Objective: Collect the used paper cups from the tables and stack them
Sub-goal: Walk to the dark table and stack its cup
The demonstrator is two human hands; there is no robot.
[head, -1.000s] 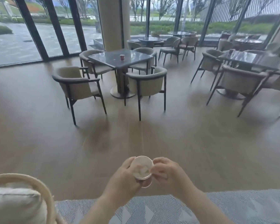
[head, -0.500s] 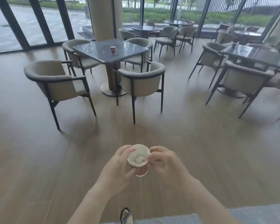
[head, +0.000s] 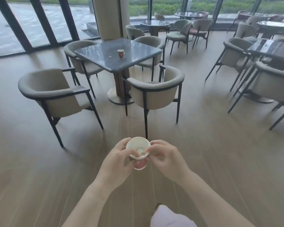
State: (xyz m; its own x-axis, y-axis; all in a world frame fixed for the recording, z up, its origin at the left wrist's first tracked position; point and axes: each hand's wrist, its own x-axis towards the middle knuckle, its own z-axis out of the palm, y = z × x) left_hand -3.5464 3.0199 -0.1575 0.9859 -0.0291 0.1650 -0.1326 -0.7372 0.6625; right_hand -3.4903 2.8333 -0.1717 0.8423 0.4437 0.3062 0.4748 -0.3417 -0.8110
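The nearest armchair [head: 52, 94] stands at the left, drawn up to a square table [head: 138, 51] ahead. One red paper cup [head: 121, 53] stands upright on the tabletop, well apart from the hands. A small white scrap [head: 110, 57] lies just beside it. Judgement: this cup sits where a user set it down and is the next item to collect.

The left hand [head: 118, 164] grips the nested paper cups [head: 138, 149] from the left, with its fingers curled round the wall. The nest is held mouth-up at lower centre, above the floor. Judgement: this leaves the mouth free to receive another cup. At least two rims show, one inside the other. A pale lump lies in the bottom and cannot be identified. The right hand [head: 166, 158] pinches the right side of the rim between thumb and fingertips. Judgement: the two-handed hold seats the inner cup squarely and prevents tilting.
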